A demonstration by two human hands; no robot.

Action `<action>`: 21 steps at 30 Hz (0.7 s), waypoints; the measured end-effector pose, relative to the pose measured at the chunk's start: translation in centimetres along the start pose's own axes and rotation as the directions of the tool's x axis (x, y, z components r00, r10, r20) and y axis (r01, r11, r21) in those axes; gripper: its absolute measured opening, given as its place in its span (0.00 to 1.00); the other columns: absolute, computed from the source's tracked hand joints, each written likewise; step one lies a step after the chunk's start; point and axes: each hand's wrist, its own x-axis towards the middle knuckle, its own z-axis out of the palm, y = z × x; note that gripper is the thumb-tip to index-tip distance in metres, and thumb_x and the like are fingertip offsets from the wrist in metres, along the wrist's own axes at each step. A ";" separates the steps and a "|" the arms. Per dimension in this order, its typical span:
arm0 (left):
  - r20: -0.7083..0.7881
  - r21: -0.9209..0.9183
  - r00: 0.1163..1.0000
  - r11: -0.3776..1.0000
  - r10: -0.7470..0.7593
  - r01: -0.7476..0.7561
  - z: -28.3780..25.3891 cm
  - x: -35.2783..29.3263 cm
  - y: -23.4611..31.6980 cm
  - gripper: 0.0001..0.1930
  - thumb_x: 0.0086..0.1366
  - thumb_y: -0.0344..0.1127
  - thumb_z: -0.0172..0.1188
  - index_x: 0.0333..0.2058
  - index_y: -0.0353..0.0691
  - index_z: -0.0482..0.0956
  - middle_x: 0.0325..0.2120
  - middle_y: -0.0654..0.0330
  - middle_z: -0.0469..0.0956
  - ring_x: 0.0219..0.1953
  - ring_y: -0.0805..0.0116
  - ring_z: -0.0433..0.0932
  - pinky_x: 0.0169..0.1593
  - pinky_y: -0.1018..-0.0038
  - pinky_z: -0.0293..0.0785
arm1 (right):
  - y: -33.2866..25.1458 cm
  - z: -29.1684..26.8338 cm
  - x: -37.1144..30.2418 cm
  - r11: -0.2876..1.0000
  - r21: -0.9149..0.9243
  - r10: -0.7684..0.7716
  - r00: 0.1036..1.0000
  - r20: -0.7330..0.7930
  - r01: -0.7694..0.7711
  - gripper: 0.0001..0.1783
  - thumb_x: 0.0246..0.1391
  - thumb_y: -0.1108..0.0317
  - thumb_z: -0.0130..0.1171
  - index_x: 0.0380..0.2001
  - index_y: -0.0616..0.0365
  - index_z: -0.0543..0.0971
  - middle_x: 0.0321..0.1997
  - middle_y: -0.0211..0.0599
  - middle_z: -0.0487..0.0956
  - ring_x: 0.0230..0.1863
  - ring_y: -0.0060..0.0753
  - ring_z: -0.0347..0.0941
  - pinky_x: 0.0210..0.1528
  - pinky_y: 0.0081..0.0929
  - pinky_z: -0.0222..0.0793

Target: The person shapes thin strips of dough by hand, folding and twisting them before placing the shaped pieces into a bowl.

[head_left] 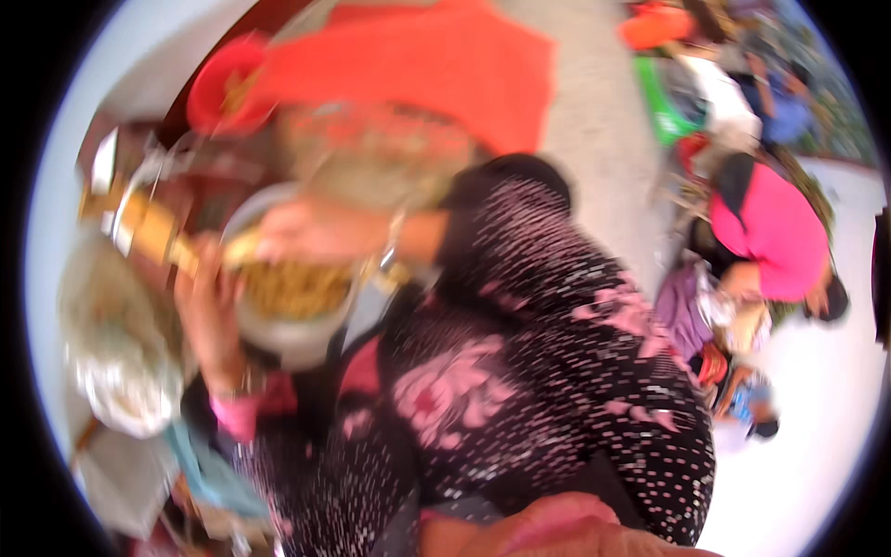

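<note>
Motion blurs the picture. My right hand (302, 232) reaches across a pale round bowl (302, 351), its fingers closed on a yellowish piece (243, 248) whose kind I cannot make out. Beside the bowl, my left hand (206, 302) is raised with fingers bent around another yellowish piece (186, 256). Whether the two pieces are joined is too blurred to tell. Small yellow-brown pieces (292, 290) lie heaped in the bowl. Both my sleeves are black with white flecks and pink flowers.
Bright red sheet (418, 70) spreads beyond the bowl, near a red basin (206, 97) with yellowish contents. A clear plastic bag (121, 348) stands at the left. On the right are a person in pink (770, 227), other people and a green tub (661, 107).
</note>
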 end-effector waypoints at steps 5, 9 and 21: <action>0.045 -0.043 0.999 0.999 0.006 -0.004 0.6 0.5 0.2 0.08 0.64 0.32 0.57 0.38 0.35 0.74 0.18 0.70 0.66 0.15 0.85 0.57 0.23 0.85 0.64 | -1.7 -0.8 -0.3 0.945 0.104 0.303 0.950 0.073 -0.309 0.15 0.61 0.60 0.50 0.29 0.59 0.79 0.23 0.24 0.75 0.25 0.13 0.66 0.28 0.16 0.61; 0.070 -0.164 0.998 0.987 0.006 0.006 0.1 -0.2 -0.1 0.06 0.64 0.31 0.56 0.36 0.35 0.75 0.19 0.67 0.67 0.14 0.84 0.56 0.24 0.82 0.65 | -2.6 -0.7 0.0 0.875 0.174 0.433 0.890 0.141 -0.453 0.17 0.60 0.59 0.52 0.25 0.62 0.75 0.21 0.28 0.73 0.27 0.16 0.67 0.32 0.19 0.64; 0.009 -0.296 0.969 0.927 0.245 -0.231 -1.2 -0.2 3.5 0.05 0.63 0.31 0.56 0.36 0.36 0.75 0.20 0.66 0.68 0.16 0.84 0.57 0.26 0.81 0.65 | -5.2 -1.3 5.6 0.983 -0.133 0.136 0.990 0.044 -0.129 0.13 0.60 0.63 0.52 0.28 0.62 0.76 0.19 0.29 0.71 0.21 0.18 0.63 0.25 0.18 0.60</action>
